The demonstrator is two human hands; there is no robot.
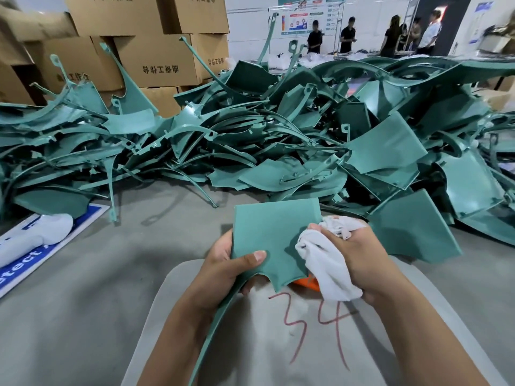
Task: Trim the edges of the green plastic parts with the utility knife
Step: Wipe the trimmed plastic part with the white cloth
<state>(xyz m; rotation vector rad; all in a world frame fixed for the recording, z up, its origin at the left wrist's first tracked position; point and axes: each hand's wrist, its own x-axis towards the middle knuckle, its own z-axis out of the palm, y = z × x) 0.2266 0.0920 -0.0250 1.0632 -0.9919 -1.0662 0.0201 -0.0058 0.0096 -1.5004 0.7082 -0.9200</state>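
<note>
Left hand (pixel 223 271) grips green panel (pixel 274 240) by its left edge, thumb on top. Right hand (pixel 359 254) clutches white rag (pixel 326 263) against the panel's right side. Orange object (pixel 306 282) peeks beneath.

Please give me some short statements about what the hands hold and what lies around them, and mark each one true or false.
1. The left hand grips a green plastic part. True.
2. The right hand holds a utility knife against the part. False: it grips a white cloth; only something orange peeks out below the part.
3. A pile of green parts lies ahead. True.
4. The cardboard boxes stand at the far right. False: they stand at the back left.
</note>
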